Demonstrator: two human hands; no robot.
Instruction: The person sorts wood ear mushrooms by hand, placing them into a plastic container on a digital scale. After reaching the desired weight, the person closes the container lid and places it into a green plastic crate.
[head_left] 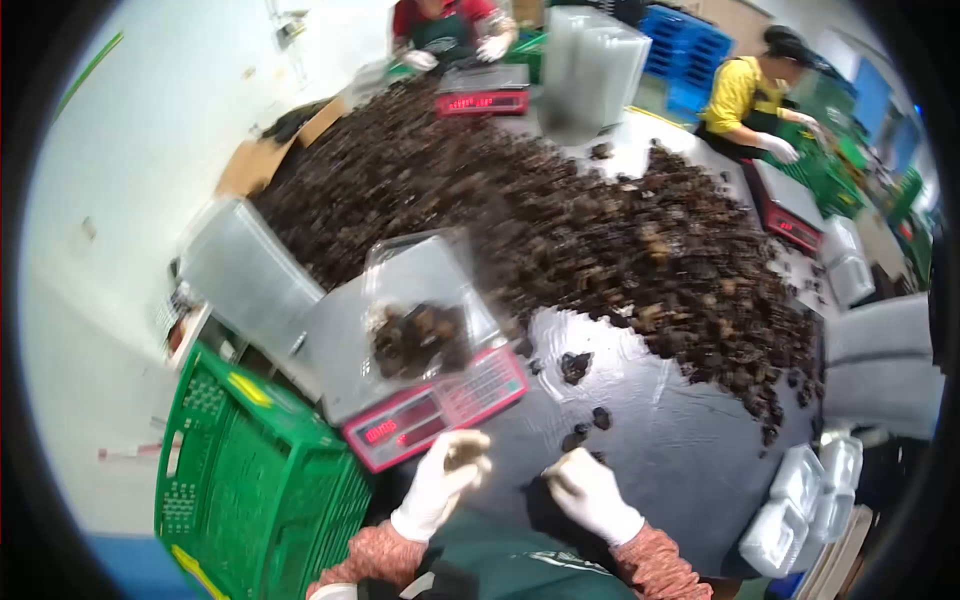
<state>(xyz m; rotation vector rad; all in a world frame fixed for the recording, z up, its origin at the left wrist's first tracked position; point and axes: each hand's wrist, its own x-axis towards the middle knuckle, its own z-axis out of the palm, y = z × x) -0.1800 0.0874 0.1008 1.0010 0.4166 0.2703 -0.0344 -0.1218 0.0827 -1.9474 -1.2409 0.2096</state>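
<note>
See a small heap of dark pieces (420, 340) in a clear tray (425, 268) on the plate of a red-framed scale (480, 392), toward the near left corner of the worktop (670, 445). On the scale's front, see a display (385, 428) lit red, too blurred to read surely. Just below that front, find the gloved left hand (440, 485), thumb and fingertips curved toward each other around a narrow gap; see something brownish there, but cannot tell a held piece from shadow. By the middle of the worktop's near edge, find the gloved right hand (588, 495), fingers curled in; cannot tell whether holding anything. Just beyond, see a few loose pieces (600, 417) and, farther in, a clump (575, 367). From there toward the far and right edges, see a broad pile (560, 240) of similar pieces. Off the left edge, see a green crate (240, 460), tilted; behind it, a tray stack (245, 265) and a carton (262, 160). At the far edge, see a person in red (445, 30) behind a second scale (483, 90), beside a tall stack (590, 70). Beyond the far right, see a person in yellow (745, 100) near a third scale (790, 208). At the near right corner, see small trays (800, 500).
</note>
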